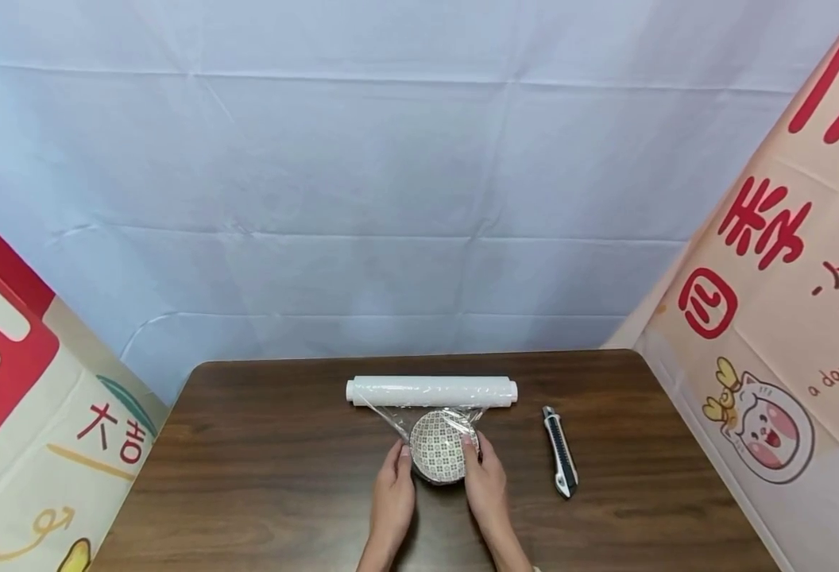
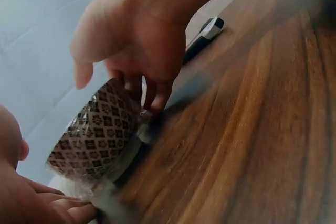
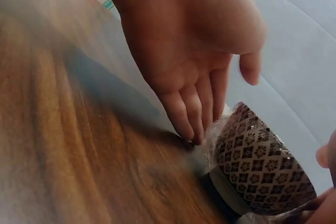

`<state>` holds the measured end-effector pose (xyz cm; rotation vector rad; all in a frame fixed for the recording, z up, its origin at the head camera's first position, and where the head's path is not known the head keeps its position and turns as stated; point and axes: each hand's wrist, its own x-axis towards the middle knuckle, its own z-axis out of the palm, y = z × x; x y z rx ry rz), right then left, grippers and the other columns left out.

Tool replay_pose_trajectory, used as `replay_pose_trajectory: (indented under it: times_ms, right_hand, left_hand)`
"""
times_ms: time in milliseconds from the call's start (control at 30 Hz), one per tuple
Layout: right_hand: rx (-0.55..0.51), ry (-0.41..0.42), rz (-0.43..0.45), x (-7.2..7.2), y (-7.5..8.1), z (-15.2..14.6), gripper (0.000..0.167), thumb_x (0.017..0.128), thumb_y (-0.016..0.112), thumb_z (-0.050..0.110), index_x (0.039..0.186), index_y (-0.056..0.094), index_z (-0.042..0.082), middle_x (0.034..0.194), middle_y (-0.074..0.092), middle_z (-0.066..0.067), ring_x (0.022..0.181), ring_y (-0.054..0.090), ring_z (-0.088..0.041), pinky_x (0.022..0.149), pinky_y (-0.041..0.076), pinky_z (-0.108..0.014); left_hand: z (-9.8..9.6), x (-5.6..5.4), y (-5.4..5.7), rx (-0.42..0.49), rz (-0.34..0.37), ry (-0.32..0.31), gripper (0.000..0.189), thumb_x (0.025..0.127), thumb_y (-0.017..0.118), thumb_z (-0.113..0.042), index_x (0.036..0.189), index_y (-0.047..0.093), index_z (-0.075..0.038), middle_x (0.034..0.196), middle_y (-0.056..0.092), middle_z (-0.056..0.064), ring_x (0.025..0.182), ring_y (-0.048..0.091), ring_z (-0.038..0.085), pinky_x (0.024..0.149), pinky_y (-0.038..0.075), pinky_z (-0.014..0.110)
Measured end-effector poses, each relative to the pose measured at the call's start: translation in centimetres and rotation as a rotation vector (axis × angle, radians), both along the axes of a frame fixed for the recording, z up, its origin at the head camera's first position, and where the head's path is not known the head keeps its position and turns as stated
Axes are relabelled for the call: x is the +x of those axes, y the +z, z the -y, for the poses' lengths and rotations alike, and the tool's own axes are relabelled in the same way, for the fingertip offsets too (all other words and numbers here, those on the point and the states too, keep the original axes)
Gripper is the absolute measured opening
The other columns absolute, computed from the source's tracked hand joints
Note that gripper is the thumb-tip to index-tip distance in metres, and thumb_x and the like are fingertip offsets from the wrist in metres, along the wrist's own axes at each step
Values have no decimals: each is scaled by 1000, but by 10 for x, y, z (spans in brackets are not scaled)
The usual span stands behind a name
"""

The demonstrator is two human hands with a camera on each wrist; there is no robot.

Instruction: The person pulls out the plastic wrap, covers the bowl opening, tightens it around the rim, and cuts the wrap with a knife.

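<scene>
A small patterned bowl (image 1: 439,446) stands upright on the table with clear cling film (image 1: 388,414) over it. The film stretches back to a white roll of cling film (image 1: 431,391) behind the bowl. At the bowl's left side is my left hand (image 1: 393,494), its fingers straight and touching the film in the right wrist view. My right hand (image 1: 487,486) presses the film at the bowl's right side. The left wrist view shows its fingers (image 2: 156,97) pointing down beside the bowl's wall, thumb apart. Crumpled film (image 3: 212,135) hugs the bowl's lower side.
A black and white utility knife (image 1: 560,453) lies to the right of the bowl on the brown wooden table (image 1: 284,477). Behind the table hangs a pale cloth (image 1: 362,199). Printed banners (image 1: 770,318) flank both sides.
</scene>
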<state>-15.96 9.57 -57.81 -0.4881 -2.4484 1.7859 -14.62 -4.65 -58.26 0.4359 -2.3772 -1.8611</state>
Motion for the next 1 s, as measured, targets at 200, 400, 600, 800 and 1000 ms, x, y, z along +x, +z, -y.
replay_pose_trajectory:
  times_ms: [200,400,600,800,1000]
  right_hand:
    - [-53,-11,-16,-9,-5,0,56,112,48,42,144,59,-2,145,63,-25,141,54,-40,120,42,-56]
    - [-93,8,2,-11,-9,-5,56,114,42,37,142,59,-8,147,60,-28,145,51,-43,123,40,-57]
    - [-125,16,-4,-11,-9,-9,56,114,43,33,145,53,-13,152,54,-30,149,45,-45,125,34,-59]
    - [-181,27,-23,-10,-9,-9,47,113,46,22,141,58,-13,151,55,-31,149,44,-46,126,33,-60]
    - [-117,-9,-47,-11,-5,-8,40,111,52,19,136,64,-10,143,62,-30,142,52,-45,121,41,-58]
  left_hand:
    - [-6,-15,-2,157,14,-47,55,113,46,-31,147,51,12,151,55,30,147,47,45,122,38,61]
    - [-5,-20,-4,331,40,-98,53,115,38,-20,148,41,21,155,46,36,149,42,46,120,42,57]
    - [-4,-18,-2,279,23,-115,44,114,37,-13,144,52,16,144,61,30,139,57,39,113,52,46]
    - [-1,-21,4,289,31,-97,39,112,38,-8,129,65,14,110,71,23,93,62,18,76,51,20]
    - [-1,-25,5,296,14,-87,37,111,40,-6,125,67,15,111,73,24,96,66,16,75,53,18]
